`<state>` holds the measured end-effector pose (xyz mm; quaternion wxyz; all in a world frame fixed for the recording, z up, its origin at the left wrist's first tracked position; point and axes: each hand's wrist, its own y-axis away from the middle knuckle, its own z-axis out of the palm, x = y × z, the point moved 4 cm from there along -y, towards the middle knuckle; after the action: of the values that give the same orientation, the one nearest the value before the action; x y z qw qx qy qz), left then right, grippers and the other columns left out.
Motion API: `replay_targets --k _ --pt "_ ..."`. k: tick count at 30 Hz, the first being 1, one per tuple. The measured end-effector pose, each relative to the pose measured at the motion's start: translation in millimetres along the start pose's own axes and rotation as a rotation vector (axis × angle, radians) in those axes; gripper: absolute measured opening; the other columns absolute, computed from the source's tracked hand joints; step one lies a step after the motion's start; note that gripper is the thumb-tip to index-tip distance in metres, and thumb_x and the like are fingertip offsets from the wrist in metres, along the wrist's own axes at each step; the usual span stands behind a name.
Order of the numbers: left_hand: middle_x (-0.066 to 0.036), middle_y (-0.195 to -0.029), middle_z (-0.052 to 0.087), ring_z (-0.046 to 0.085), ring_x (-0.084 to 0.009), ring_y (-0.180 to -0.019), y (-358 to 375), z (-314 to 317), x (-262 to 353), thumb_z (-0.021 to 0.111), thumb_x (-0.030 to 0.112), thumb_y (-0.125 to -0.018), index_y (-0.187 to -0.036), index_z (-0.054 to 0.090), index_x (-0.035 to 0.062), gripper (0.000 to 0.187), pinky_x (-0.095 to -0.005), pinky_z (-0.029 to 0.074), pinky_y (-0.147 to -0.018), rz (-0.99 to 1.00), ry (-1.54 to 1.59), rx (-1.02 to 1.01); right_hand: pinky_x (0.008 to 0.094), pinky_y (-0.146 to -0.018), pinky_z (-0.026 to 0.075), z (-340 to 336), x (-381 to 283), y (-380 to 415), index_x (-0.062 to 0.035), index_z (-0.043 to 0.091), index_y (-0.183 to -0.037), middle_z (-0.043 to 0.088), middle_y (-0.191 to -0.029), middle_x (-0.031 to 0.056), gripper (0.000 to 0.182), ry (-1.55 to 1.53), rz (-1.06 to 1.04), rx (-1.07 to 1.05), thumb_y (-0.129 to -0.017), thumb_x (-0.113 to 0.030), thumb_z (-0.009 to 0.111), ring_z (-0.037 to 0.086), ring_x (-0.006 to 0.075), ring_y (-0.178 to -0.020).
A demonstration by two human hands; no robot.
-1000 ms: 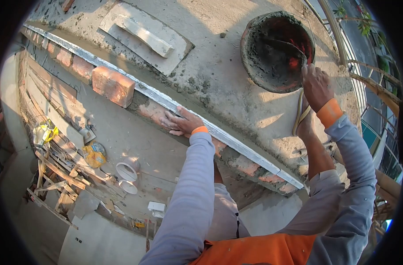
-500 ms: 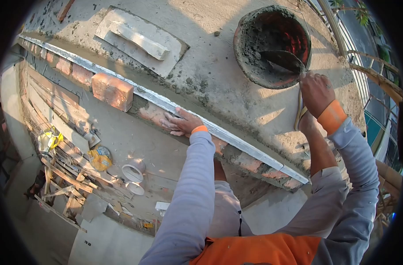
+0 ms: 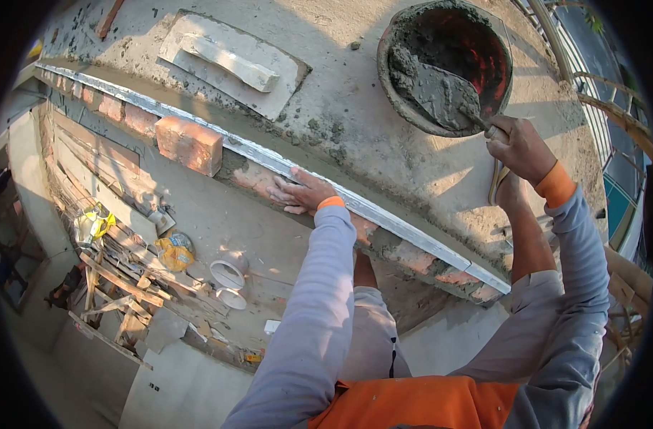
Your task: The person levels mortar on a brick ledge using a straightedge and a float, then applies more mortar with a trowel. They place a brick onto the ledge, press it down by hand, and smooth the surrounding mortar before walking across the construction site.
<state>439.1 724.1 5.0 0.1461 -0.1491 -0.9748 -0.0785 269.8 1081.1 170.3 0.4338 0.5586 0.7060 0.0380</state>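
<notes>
My right hand (image 3: 523,149) is closed round the handle of a trowel (image 3: 446,99), whose blade carries grey mortar inside a round bucket (image 3: 499,43). My left hand (image 3: 303,191) rests with fingers spread against a long pale metal straightedge (image 3: 383,216) and the brick edge below it. A loose orange brick (image 3: 189,146) sits against the straightedge, left of my left hand. Wet mortar (image 3: 326,170) runs along the far side of the straightedge. On the concrete slab (image 3: 340,79) lies a float (image 3: 230,63) with a pale handle on top.
Below the edge at left are scrap wood (image 3: 119,286), a yellow bag (image 3: 175,252) and a white round container (image 3: 228,274). My sandalled foot (image 3: 511,191) stands on the slab near the bucket. A railing (image 3: 553,39) borders the right side.
The trowel blade, dark and bare before, now holds mortar and is turned face up in the bucket. My right hand has shifted slightly right and down. My left hand keeps its place on the straightedge.
</notes>
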Motion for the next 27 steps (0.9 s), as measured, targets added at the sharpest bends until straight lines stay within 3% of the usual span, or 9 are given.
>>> replay_targets --k 7,10,12,16,18,20,22,27 --pt "-0.017 -0.153 0.015 0.004 -0.0287 -0.144 4.4 -6.4 6.9 0.030 0.056 -0.095 -0.141 0.032 0.0082 0.066 -0.0541 -0.002 -0.112 -0.010 -0.011 -0.024 0.0406 -0.068 0.047 17.2 -1.1 28.6 0.0037 0.058 -0.095 0.058 -0.078 0.0237 0.029 -0.095 -0.093 0.226 -0.071 -0.013 0.056 0.058 0.0389 -0.071" --pt "-0.015 -0.153 0.014 0.003 -0.0274 -0.144 2.1 -1.9 0.9 0.028 0.056 -0.096 -0.142 0.030 0.0108 0.065 -0.0538 -0.002 -0.112 -0.013 0.027 -0.054 0.0401 -0.072 0.047 40.6 -18.8 46.4 0.0052 0.057 -0.101 0.058 -0.084 0.0239 0.035 -0.200 -0.124 0.176 -0.071 -0.012 0.056 0.059 0.0395 -0.077" --pt "-0.014 -0.148 0.024 0.018 -0.0300 -0.139 2.4 -3.5 3.1 0.034 0.049 -0.097 -0.138 0.037 0.0094 0.056 -0.0503 0.012 -0.111 0.041 -0.043 0.055 0.0404 -0.074 0.047 64.2 -30.3 57.0 0.0065 0.056 -0.103 0.059 -0.087 0.0237 0.036 -0.317 -0.092 0.129 -0.071 -0.010 0.056 0.059 0.0400 -0.080" --pt "-0.014 -0.145 0.026 0.026 -0.0301 -0.136 1.1 -0.5 0.0 0.035 0.046 -0.098 -0.137 0.039 0.0089 0.054 -0.0494 0.016 -0.110 0.006 0.057 0.022 0.0412 -0.074 0.049 134.1 -29.6 81.4 0.0048 0.050 -0.113 0.057 -0.098 0.0233 0.043 -0.375 -0.086 0.113 -0.074 -0.012 0.058 0.059 0.0395 -0.084" --pt "-0.013 -0.153 0.014 0.005 -0.0253 -0.144 -2.0 2.8 -5.0 0.027 0.057 -0.095 -0.142 0.030 0.0129 0.065 -0.0520 -0.003 -0.112 -0.029 0.056 -0.071 0.0419 -0.074 0.050 181.0 -23.7 94.5 0.0041 0.048 -0.115 0.056 -0.104 0.0226 0.045 -0.208 -0.065 0.104 -0.075 -0.012 0.059 0.060 0.0386 -0.086" --pt "-0.014 -0.153 0.013 0.005 -0.0256 -0.144 -1.2 1.3 -1.6 0.027 0.057 -0.095 -0.142 0.030 0.0127 0.065 -0.0519 -0.003 -0.112 -0.017 0.054 -0.058 0.0426 -0.074 0.051 208.8 -23.6 101.3 0.0033 0.046 -0.118 0.054 -0.110 0.0219 0.047 -0.042 -0.050 0.102 -0.076 -0.013 0.060 0.060 0.0377 -0.088" --pt "-0.014 -0.153 0.013 0.005 -0.0260 -0.144 -0.7 0.6 -2.8 0.027 0.057 -0.095 -0.142 0.030 0.0124 0.065 -0.0518 -0.004 -0.112 0.000 0.038 -0.049 0.0431 -0.073 0.052 239.4 -28.9 110.1 0.0027 0.045 -0.118 0.052 -0.115 0.0211 0.045 0.134 -0.014 -0.251 -0.078 -0.013 0.059 0.061 0.0362 -0.090" --pt "-0.015 -0.153 0.013 0.005 -0.0278 -0.144 -0.3 -2.0 -1.7 0.030 0.057 -0.095 -0.142 0.030 0.0103 0.066 -0.0523 -0.003 -0.112 -0.062 0.087 -0.108 0.0425 -0.071 0.052 237.9 -38.1 99.2 0.0031 0.047 -0.115 0.052 -0.113 0.0222 0.040 0.072 0.036 -0.211 -0.078 -0.010 0.056 0.063 0.0357 -0.086"
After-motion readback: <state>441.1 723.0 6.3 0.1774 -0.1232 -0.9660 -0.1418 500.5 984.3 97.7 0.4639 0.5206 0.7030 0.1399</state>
